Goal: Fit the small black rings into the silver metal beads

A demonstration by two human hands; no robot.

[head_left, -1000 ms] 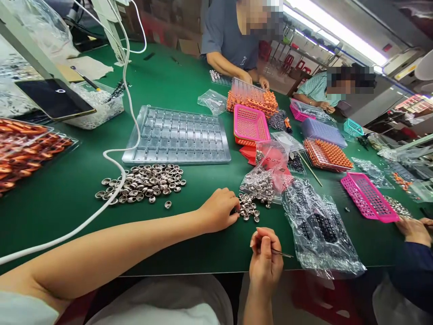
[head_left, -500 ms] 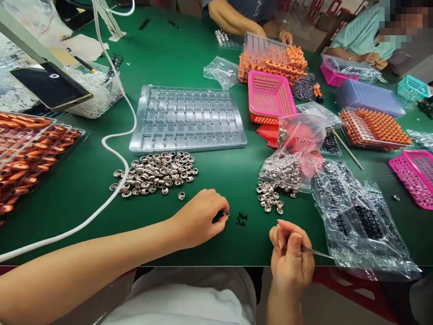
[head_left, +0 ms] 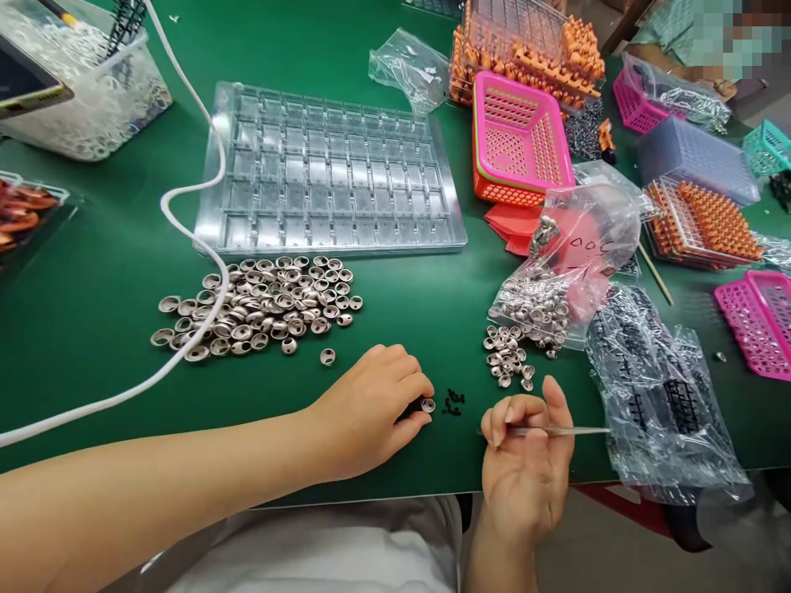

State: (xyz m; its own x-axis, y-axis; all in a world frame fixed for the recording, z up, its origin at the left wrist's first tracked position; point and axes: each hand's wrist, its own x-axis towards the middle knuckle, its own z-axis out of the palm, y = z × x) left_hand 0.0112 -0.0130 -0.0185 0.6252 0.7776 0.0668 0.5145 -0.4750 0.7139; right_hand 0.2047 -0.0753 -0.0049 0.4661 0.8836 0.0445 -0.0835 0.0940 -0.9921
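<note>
On the green table, my left hand (head_left: 376, 408) is closed, with a small round silver cup (head_left: 428, 404) between thumb and fingers. Just right of that cup lies a little cluster of tiny black parts (head_left: 455, 402). My right hand (head_left: 525, 453), palm turned up, grips slim metal tweezers (head_left: 581, 430) lying sideways across its fingers. A large pile of similar silver cups (head_left: 265, 305) spreads behind my left forearm, and a single cup (head_left: 327, 357) sits apart from it. Beyond my right hand is a smaller group of silver parts (head_left: 510, 354), spilling from a clear bag (head_left: 537, 288).
A clear compartment tray (head_left: 461, 235) stands behind the pile. A white cable (head_left: 124, 401) crosses the left side. Stacked pink baskets (head_left: 522, 136), orange parts (head_left: 525, 62) and a plastic bag of black parts (head_left: 673, 395) occupy the right. Another person's arm shows at upper right.
The view has shifted down and closer. My right hand has turned its palm upward, and the tweezers now lie level across the fingers. My left hand keeps hold of the silver cup.
</note>
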